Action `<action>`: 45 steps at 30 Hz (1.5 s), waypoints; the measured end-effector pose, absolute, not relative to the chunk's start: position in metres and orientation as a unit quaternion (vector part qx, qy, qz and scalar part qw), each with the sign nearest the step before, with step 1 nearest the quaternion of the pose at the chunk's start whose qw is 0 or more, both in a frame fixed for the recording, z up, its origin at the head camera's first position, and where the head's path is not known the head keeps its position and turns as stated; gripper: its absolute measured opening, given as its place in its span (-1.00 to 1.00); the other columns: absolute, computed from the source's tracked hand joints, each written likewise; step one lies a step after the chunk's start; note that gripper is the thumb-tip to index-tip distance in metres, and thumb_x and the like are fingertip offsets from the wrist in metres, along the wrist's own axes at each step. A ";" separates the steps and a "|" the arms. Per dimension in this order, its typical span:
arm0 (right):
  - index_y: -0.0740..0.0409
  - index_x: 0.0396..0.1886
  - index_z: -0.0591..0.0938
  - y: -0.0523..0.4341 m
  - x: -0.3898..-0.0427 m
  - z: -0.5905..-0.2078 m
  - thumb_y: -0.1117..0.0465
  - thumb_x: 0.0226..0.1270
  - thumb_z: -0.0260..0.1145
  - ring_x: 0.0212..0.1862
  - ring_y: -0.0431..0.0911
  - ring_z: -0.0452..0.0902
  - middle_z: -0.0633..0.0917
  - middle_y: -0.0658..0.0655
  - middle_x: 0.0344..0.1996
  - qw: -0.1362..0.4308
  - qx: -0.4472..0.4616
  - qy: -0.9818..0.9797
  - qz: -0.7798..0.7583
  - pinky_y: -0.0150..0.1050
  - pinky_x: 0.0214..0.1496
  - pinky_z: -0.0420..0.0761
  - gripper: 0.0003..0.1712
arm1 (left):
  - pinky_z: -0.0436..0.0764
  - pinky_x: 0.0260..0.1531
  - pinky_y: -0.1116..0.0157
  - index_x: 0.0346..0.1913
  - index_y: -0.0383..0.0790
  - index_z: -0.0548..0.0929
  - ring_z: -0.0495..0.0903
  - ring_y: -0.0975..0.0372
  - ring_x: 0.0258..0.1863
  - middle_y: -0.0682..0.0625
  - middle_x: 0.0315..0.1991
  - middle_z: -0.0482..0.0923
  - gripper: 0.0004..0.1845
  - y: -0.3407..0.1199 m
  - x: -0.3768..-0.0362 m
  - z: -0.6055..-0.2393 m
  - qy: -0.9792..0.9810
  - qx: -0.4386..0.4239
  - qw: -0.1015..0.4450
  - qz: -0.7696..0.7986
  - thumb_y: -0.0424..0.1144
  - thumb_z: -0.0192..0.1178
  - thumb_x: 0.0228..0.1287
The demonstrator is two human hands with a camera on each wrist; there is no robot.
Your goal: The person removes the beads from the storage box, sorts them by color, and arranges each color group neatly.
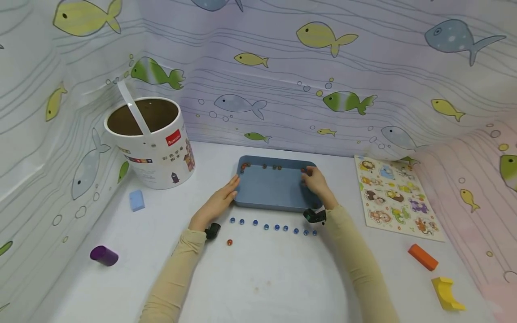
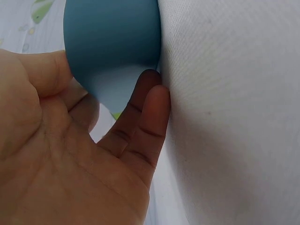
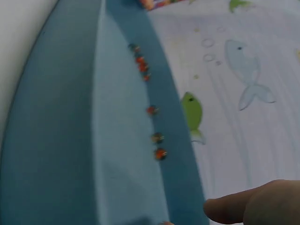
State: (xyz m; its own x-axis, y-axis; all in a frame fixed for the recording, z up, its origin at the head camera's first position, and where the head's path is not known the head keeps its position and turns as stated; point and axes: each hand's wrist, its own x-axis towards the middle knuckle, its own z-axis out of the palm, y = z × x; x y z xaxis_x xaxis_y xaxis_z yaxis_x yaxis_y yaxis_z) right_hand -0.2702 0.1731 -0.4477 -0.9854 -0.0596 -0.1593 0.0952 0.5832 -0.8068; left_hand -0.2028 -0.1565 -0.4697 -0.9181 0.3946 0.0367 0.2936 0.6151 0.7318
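A blue-grey tray (image 1: 270,184) lies on the white table, several reddish and dark marbles (image 1: 264,166) along its back wall. My left hand (image 1: 216,205) holds the tray's left side: in the left wrist view a digit meets the rim and fingertips (image 2: 157,101) lie low against the outer wall (image 2: 112,33). At the back right corner my right hand (image 1: 319,183) reaches over the tray, with a red marble (image 1: 303,170) beside its fingertips. In the right wrist view a fingertip (image 3: 218,211) overlaps the back wall, and blue tray shows between it and another fingertip at the bottom edge.
Several blue marbles (image 1: 276,227) form a row before the tray, one red marble (image 1: 230,242) nearer. To the left stand a white bucket (image 1: 151,152), a light-blue block (image 1: 137,200) and a purple cylinder (image 1: 104,255). A picture board (image 1: 397,195), orange block (image 1: 422,257) and yellow block (image 1: 447,294) lie right.
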 end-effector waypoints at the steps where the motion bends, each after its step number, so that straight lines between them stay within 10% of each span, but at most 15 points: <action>1: 0.42 0.47 0.12 0.171 -0.274 -0.450 0.27 0.51 -0.04 0.06 0.22 0.58 0.28 0.44 0.40 0.079 0.012 0.891 -0.448 -0.08 0.08 0.63 -0.38 | 0.00 0.51 -0.05 0.51 -0.31 0.07 -0.05 -0.05 0.54 -0.13 0.57 -0.12 -0.45 -0.156 -0.203 -0.469 0.897 0.191 0.067 0.393 -0.23 -0.18 0.57; 6: 0.49 0.40 0.23 0.164 -0.284 -0.459 0.32 0.42 0.01 -0.22 0.07 0.59 0.41 0.45 0.31 0.041 0.010 0.912 -0.407 -0.29 -0.29 0.54 -0.40 | -0.01 0.51 -0.05 0.51 -0.29 0.05 -0.06 -0.05 0.54 -0.12 0.57 -0.14 -0.44 -0.157 -0.202 -0.468 0.897 0.188 0.075 0.392 -0.22 -0.19 0.57; 14: 0.45 0.31 0.39 0.154 -0.292 -0.464 0.36 0.34 0.05 0.26 0.27 0.38 0.44 0.48 0.25 0.017 -0.018 0.947 -0.320 0.10 0.29 0.44 -0.46 | 0.01 0.51 -0.06 0.51 -0.30 0.06 -0.04 -0.06 0.54 -0.15 0.57 -0.11 -0.45 -0.158 -0.201 -0.467 0.900 0.184 0.061 0.389 -0.24 -0.17 0.56; 30: 0.21 -0.10 0.71 0.155 -0.292 -0.482 0.38 0.35 0.15 0.00 0.18 0.56 0.62 0.31 -0.02 -0.035 -0.076 0.946 -0.313 0.07 0.05 0.56 -0.75 | 0.01 0.51 -0.05 0.51 -0.29 0.06 -0.05 -0.05 0.54 -0.12 0.57 -0.12 -0.44 -0.156 -0.204 -0.469 0.900 0.186 0.061 0.389 -0.23 -0.18 0.57; 45: 0.08 0.16 0.60 0.153 -0.267 -0.450 0.20 0.47 0.13 -0.23 0.01 0.53 0.60 0.20 0.11 0.026 -0.106 0.865 -0.490 -0.35 -0.32 0.49 -0.67 | 0.01 0.51 -0.05 0.51 -0.29 0.06 -0.05 -0.04 0.54 -0.11 0.57 -0.13 -0.44 -0.156 -0.204 -0.470 0.901 0.186 0.067 0.386 -0.22 -0.17 0.57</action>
